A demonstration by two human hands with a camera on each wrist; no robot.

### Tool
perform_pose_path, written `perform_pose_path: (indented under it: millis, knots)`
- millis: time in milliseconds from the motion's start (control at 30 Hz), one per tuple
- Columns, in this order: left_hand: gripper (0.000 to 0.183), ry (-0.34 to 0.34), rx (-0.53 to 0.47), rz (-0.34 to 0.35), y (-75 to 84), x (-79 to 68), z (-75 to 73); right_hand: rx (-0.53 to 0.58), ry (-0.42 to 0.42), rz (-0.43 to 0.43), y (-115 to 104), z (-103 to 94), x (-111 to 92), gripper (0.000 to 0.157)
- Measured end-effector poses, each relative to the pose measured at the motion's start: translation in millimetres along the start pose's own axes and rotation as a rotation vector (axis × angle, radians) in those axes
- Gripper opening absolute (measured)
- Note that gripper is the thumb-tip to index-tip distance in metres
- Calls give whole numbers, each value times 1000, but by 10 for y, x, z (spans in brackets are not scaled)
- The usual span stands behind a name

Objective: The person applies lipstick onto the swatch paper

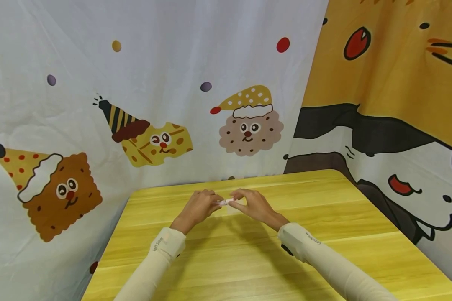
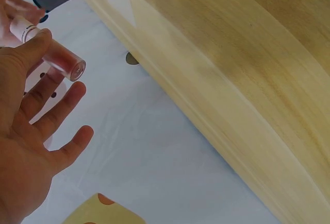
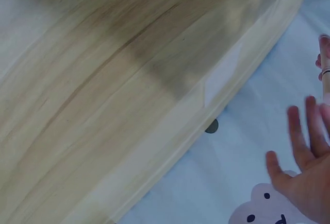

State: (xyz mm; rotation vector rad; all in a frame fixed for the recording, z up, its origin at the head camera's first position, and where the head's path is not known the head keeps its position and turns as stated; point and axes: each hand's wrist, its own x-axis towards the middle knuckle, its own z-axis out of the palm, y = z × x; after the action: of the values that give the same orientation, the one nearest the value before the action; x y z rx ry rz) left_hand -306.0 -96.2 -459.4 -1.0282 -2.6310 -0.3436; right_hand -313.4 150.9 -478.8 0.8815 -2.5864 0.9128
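Note:
A small lip gloss tube (image 2: 63,59) with a clear, pinkish body and a white cap (image 2: 21,28) is held level above the far part of the table. My left hand (image 1: 201,207) pinches its body between thumb and index finger, the other fingers spread apart in the left wrist view. From the other end, my right hand (image 1: 255,205) pinches the white cap with thumb and fingertips. In the right wrist view, that hand (image 3: 308,175) is partly cut off by the frame edge. Body and cap appear joined.
Both hands are over a yellow wood-grain table (image 1: 226,259). A pale rectangular patch (image 3: 223,77) lies near its far edge; paper or reflection, I cannot tell. Behind hangs a white cloth (image 1: 165,50) with cartoon prints, and at right an orange one (image 1: 395,75).

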Motion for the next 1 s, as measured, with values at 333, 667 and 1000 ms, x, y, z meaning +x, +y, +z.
perform_pose_path:
  millis: [333,667,1000]
  knots:
    - [20,-12,2,-13,17,-25,9,19,-74,54,-3,-2,-49,21]
    - [20,7,2,-16,13,-40,-1,39,-38,33,-31,-28,-57,29]
    - [22,-5,2,-20,9,-47,-8,57,-84,97,-22,-8,-39,20]
